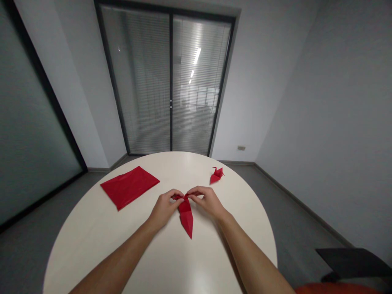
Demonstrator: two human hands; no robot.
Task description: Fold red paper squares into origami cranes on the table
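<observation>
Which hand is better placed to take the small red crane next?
Probably the right hand: the crane sits just beyond it, on its side. The left hand is farther away. Both hands' fingers are on the folded red paper.

Solid bright red on the narrow pointed piece of folded paper point(186, 216) and the small bird-shaped paper figure point(217, 175), with deeper red across the flat four-cornered paper sheet point(130, 187). Plain creamy white over the round smooth tabletop point(176, 165). Fine pale-grey horizontal stripes along the slatted window blinds point(143, 81), black on the slim straight door frame point(171, 73), dark grey on the flat floor point(18, 261), and orange-red on the partly visible chair seat point(312, 288).
</observation>
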